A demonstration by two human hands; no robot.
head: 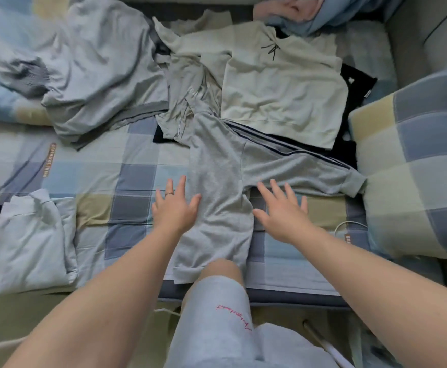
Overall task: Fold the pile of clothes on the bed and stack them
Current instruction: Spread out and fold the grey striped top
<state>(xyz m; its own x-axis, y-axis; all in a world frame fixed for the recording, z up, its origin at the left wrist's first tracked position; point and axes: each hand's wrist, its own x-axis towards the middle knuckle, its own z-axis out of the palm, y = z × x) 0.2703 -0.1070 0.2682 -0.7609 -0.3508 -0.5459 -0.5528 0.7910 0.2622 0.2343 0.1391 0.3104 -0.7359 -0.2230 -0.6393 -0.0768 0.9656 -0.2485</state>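
Grey sweatpants with dark side stripes (pixel 218 181) lie on the checked bed (pixel 127 181), one leg pointing toward me and the other stretched to the right. My left hand (pixel 174 208) lies flat with spread fingers at the near leg's left edge. My right hand (pixel 280 211) is spread flat just right of that leg, below the crotch. Behind the pants lie a cream sweatshirt (pixel 280 94), a grey-green garment (pixel 185 91) and a light grey-blue top (pixel 103 70). A folded pale blue garment (pixel 26 243) sits at the near left.
A checked pillow (pixel 416 166) lies at the right. Pink and blue clothes (pixel 310 14) are heaped at the far edge. Black fabric (pixel 357 83) shows under the cream sweatshirt. A white cable (pixel 347 224) runs near my right wrist. My knee in grey shorts (pixel 217 296) rests at the bed's near edge.
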